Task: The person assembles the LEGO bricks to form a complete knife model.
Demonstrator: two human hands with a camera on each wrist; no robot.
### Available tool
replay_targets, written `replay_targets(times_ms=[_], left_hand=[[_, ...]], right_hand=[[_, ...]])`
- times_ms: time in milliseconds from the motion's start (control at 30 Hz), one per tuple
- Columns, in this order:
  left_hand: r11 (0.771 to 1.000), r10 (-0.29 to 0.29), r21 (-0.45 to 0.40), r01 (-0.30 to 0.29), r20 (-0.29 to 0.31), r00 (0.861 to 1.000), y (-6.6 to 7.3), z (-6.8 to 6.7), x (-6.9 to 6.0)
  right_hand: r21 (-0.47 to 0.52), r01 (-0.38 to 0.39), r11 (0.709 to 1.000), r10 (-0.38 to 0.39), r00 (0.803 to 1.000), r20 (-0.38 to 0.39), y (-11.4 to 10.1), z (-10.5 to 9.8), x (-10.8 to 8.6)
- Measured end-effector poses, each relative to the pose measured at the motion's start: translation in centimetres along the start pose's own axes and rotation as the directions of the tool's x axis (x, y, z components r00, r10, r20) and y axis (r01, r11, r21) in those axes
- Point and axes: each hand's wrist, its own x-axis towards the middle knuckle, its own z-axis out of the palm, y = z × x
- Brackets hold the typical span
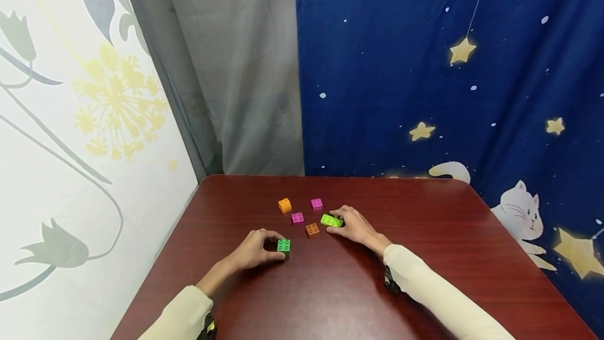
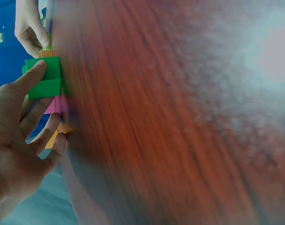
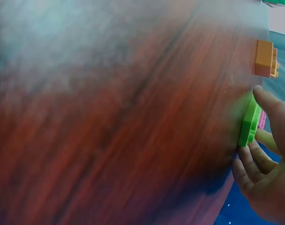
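Stage, as judged from the layout: early. Two grasps are established; no joined parts are visible. Directions refer to the head view, with 12 o'clock at the far edge.

The red-brown table (image 1: 415, 201) has rounded far corners at 11 and 1 o'clock. All parts are grouped short of the far edge and well inside both side edges. The widest working room extends toward 6 o'clock, with further room toward 3 o'clock.

The right hand (image 1: 355, 226) grips the long lime brick (image 1: 332, 221) between thumb and fingers. The left hand (image 1: 255, 251) pinches the green brick (image 1: 283, 248) the same way; whether this brick touches the table cannot be determined.

Four smaller bricks remain unhandled. With the brown brick (image 1: 312, 230) as dial center, the lime brick lies at 2 o'clock, the green brick at 8, the near magenta brick (image 1: 297, 219) at 10, the curved orange brick (image 1: 284, 205) between 10 and 11, and the far magenta brick (image 1: 316, 204) at 12.
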Motion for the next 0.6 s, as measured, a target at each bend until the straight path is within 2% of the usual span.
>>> replay_targets(times_ms=[167,367,600], left_hand=[[1.0,-0.012,-0.004,0.012,0.007,1.0,-0.1,0.0,0.3],[0.999,-0.026,-0.029,0.027,0.027,0.999,-0.4,0.0,0.6],[0.998,-0.033,-0.043,0.035,0.046,0.998,-0.6,-0.3,0.8]], right_hand=[[0.03,0.021,0.999,-0.02,0.999,-0.034,0.1,0.1,0.2],[0.055,0.019,0.998,-0.018,1.0,-0.015,0.1,-0.5,0.1],[0.066,0.058,0.996,-0.056,0.998,-0.023,-0.5,-1.6,0.1]])
